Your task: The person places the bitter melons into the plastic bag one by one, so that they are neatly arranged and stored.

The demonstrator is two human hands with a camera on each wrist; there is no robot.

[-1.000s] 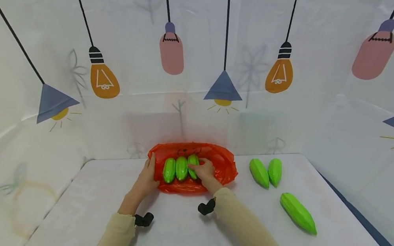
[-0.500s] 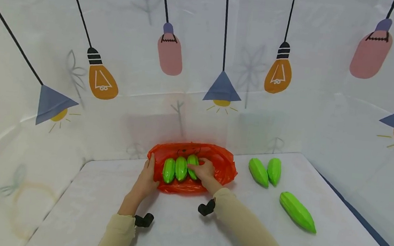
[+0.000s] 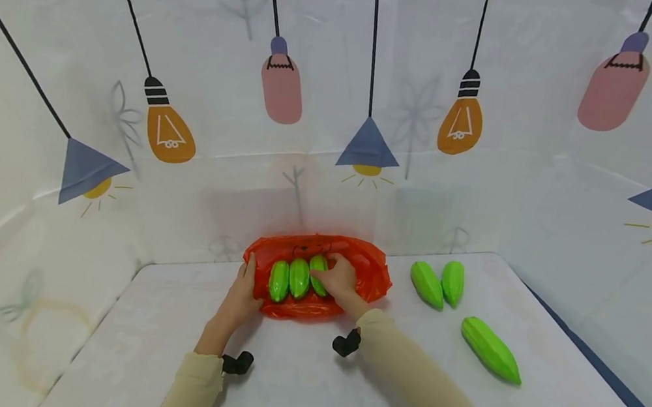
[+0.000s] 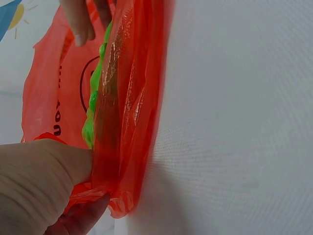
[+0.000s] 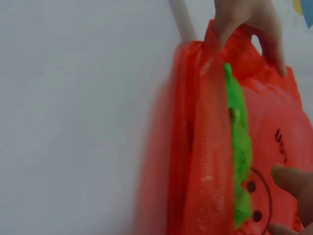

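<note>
The rightmost bagged green fruit (image 3: 318, 265) lies immediately left of the right hand (image 3: 343, 278), the nearer grip; its digits stand apart. Long axis: roughly fore-and-aft. The left hand (image 3: 243, 297) pinches the red bag (image 3: 370, 278) at its left edge. Three loose green fruits (image 3: 491, 349) rest on the white surface (image 3: 291, 383), right of the bag.

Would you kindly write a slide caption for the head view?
Left hand and right hand at a red bag holding three green fruits, three more on the white table.
</note>
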